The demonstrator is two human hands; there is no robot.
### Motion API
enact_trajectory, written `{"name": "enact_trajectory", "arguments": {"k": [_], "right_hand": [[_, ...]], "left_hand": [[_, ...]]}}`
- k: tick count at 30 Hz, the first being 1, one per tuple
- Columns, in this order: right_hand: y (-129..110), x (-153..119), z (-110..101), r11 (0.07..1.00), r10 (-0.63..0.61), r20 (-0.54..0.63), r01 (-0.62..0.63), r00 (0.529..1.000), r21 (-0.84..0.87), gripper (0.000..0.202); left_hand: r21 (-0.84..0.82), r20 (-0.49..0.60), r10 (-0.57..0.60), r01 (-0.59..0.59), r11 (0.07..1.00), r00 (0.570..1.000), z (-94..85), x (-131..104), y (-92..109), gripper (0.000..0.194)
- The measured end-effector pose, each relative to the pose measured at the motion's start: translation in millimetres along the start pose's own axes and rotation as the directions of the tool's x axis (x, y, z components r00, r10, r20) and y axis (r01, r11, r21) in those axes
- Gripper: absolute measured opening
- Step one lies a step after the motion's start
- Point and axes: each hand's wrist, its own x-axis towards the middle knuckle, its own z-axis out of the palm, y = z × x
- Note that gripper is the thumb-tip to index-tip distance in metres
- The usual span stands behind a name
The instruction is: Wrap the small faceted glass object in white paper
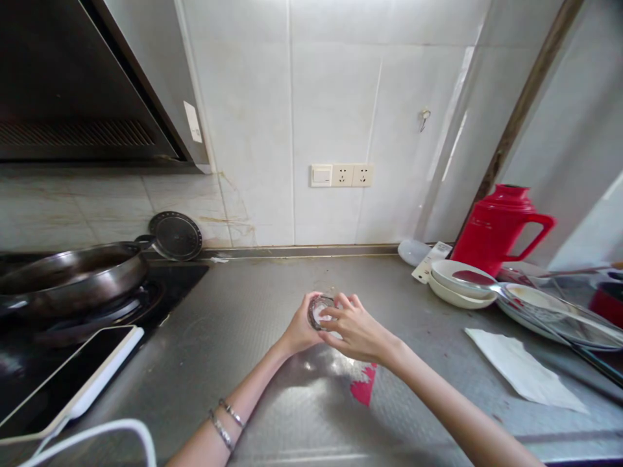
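A small clear glass (pixel 316 310) is held above the steel countertop in the middle of the view, its round mouth turned toward me. My left hand (pixel 300 324) wraps round it from the left side. From the right, my right hand (pixel 353 326) has bent fingers at the mouth of the glass, some of them over the opening. Something whitish shows inside behind those fingertips, but I cannot tell what it is. Below my right hand a torn pink scrap (pixel 363 387) lies on the counter.
On the left, a metal pan (pixel 73 275) sits on the black stove, with a phone in a white case (pixel 73 383) in front. At right are a red thermos (pixel 494 227), white bowls (pixel 457 298), a plate with utensils (pixel 559 311) and a white napkin (pixel 523 366).
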Motion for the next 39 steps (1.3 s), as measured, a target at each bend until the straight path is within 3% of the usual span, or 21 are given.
{"name": "enact_trajectory", "arguments": {"k": [6, 15, 23, 28, 33, 39], "right_hand": [[-3, 4, 2, 0.999, 0.005, -0.033, -0.007, 0.999, -0.047, 0.036], [-14, 10, 11, 0.977, 0.151, -0.104, -0.164, 0.983, -0.132, 0.043], [-15, 11, 6, 0.971, 0.185, -0.078, -0.195, 0.980, -0.139, 0.048], [-10, 4, 1, 0.986, 0.143, -0.080, -0.150, 0.986, -0.077, 0.039], [-1, -1, -8, 0.999, -0.036, -0.037, 0.037, 0.999, 0.006, 0.034], [3, 4, -11, 0.996, -0.086, -0.008, 0.086, 0.996, 0.026, 0.035]], "left_hand": [[0.016, -0.026, 0.014, -0.014, 1.000, 1.000, -0.8, 1, 3, 0.084], [0.011, -0.042, 0.034, -0.033, 0.999, 0.999, 2.6, 1, 8, 0.080], [0.006, -0.049, 0.035, -0.034, 0.999, 0.998, 2.5, 2, 11, 0.079], [0.022, -0.082, 0.021, -0.019, 1.000, 0.996, -0.7, 4, 15, 0.078], [0.039, -0.055, 0.025, -0.023, 0.999, 0.998, -1.5, 3, 17, 0.079], [0.052, -0.051, 0.057, -0.055, 0.997, 0.997, -1.1, 1, 16, 0.078]]}}
